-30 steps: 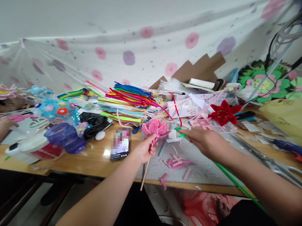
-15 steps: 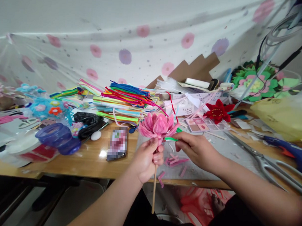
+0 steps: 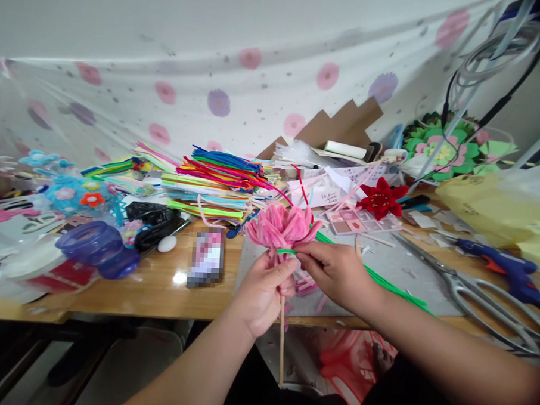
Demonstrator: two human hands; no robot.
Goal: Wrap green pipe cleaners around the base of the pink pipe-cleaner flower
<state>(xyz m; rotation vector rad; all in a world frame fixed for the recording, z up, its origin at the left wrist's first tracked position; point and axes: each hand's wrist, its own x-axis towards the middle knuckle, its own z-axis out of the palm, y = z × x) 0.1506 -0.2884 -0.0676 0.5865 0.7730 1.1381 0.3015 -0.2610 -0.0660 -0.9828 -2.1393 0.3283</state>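
My left hand (image 3: pixel 262 290) is closed round a thin wooden stick (image 3: pixel 282 340) that carries a pink pipe-cleaner flower (image 3: pixel 280 225), held upright over the table's front edge. My right hand (image 3: pixel 334 271) pinches a green pipe cleaner (image 3: pixel 383 282) whose end curls across the base of the flower, just above my left fingers. The rest of the green pipe cleaner trails to the right over a grey mat (image 3: pixel 383 267). Pink cut-offs (image 3: pixel 306 285) lie on the mat under my hands.
A wooden table (image 3: pixel 159 287) holds a pile of coloured pipe cleaners (image 3: pixel 212 185), a phone (image 3: pixel 206 257), a purple container (image 3: pixel 95 245), a red flower (image 3: pixel 381 197), large scissors (image 3: pixel 485 295) and a blue glue gun (image 3: pixel 504 266). Finished flowers stand at far left.
My right hand picked the green pipe cleaner off the mat and brought it to the flower's base. My left hand drew the flower nearer and stood it upright.
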